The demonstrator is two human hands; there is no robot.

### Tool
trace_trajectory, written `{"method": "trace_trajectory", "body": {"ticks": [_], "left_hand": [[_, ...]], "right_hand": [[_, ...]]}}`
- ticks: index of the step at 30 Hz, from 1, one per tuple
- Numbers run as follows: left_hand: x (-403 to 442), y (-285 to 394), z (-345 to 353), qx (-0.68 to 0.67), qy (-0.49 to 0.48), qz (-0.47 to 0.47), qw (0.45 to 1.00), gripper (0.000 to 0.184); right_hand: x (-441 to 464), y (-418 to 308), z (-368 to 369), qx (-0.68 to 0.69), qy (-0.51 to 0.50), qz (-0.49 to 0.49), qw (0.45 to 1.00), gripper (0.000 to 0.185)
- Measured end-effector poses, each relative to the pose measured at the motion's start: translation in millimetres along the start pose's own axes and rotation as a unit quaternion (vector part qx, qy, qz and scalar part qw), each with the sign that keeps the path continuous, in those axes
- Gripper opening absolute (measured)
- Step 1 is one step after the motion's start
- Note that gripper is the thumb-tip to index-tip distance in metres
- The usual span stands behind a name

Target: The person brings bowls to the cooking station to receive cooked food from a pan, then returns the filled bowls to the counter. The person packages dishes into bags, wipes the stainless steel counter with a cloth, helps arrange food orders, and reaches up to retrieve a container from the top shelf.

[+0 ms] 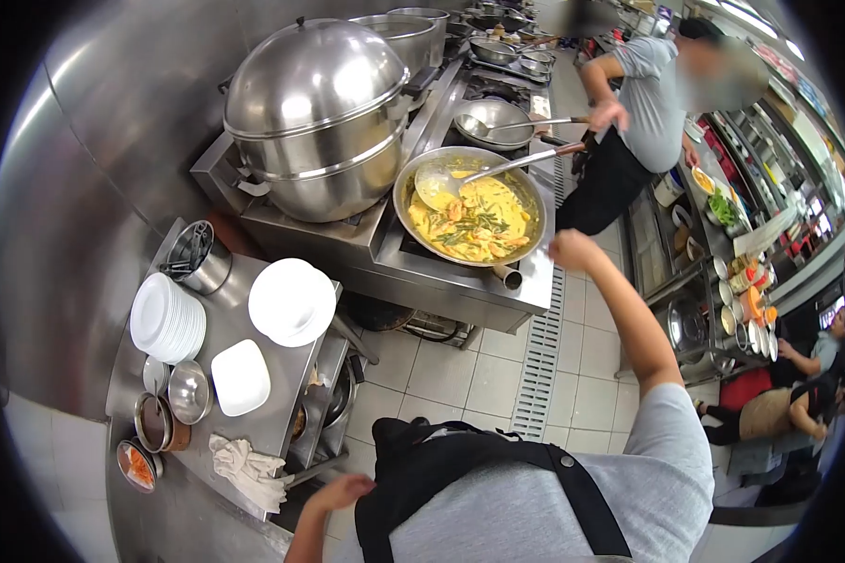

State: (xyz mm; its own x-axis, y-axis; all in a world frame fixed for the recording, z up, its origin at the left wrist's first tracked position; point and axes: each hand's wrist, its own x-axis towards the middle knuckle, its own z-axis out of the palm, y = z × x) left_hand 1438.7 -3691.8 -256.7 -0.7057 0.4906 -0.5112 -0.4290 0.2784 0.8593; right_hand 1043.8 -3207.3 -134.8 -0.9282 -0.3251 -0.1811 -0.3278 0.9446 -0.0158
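My right hand [576,251] is curled closed beside the front right rim of a wide pan [396,197] on the stove; what lies inside the fingers, if anything, is hidden. Yellow sauce with green pieces [486,223] fills this pan. A large ladle [502,172] lies across it, bowl in the sauce and handle toward the back right. Low by my black apron, my left hand [345,492] hangs with fingers loosely stretched out and holds nothing. Nearest to it is a crumpled white cloth [246,472] on the steel side table [192,448].
A big domed steamer [319,122] stands left of the pan, and a second pan [498,120] behind it. Plates [167,317], a white bowl [292,302] and a square dish [241,377] cover the side table. A co-worker [643,103] stands at the right.
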Motion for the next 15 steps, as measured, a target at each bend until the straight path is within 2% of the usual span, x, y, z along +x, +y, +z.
{"method": "trace_trajectory", "body": {"ticks": [1,2,3,4,5,6,8,10,15], "left_hand": [[17.3,-1.0,-6.1,0.006,0.069,0.001,0.998,0.018],[31.5,1.5,-10.1,-0.039,0.182,0.019,0.982,0.013],[47.2,10.9,-16.5,-0.066,0.265,0.075,0.959,0.012],[59.3,21.6,-24.2,-0.042,0.325,0.073,0.942,0.011],[76.8,23.9,-28.7,-0.091,0.381,0.140,0.909,0.014],[82.1,50.4,-26.9,-0.168,0.400,0.129,0.891,0.017],[97.2,76.6,-19.7,-0.266,0.430,0.119,0.854,0.020],[110.8,89.4,-4.8,-0.310,0.441,0.124,0.833,0.021],[141.1,84.3,51.5,-0.370,0.507,0.119,0.770,0.018]], "right_hand": [[27.4,7.4,-7.3,0.042,0.060,0.009,0.997,0.020],[53.5,14.5,-10.1,0.085,0.119,0.017,0.989,0.019],[77.3,19.4,-11.5,0.081,0.116,0.006,0.990,0.019],[99.7,24.2,-11.0,0.072,0.144,0.013,0.987,0.019],[116.1,28.0,-11.2,0.063,0.172,0.019,0.983,0.020],[127.7,30.5,-12.5,0.061,0.170,0.008,0.983,0.020],[151.9,39.3,-13.6,-0.057,0.185,0.024,0.981,0.028],[183.8,62.2,-8.6,-0.112,0.147,0.019,0.983,0.034],[234.8,112.2,-1.9,-0.185,0.181,0.012,0.966,0.043]]}}
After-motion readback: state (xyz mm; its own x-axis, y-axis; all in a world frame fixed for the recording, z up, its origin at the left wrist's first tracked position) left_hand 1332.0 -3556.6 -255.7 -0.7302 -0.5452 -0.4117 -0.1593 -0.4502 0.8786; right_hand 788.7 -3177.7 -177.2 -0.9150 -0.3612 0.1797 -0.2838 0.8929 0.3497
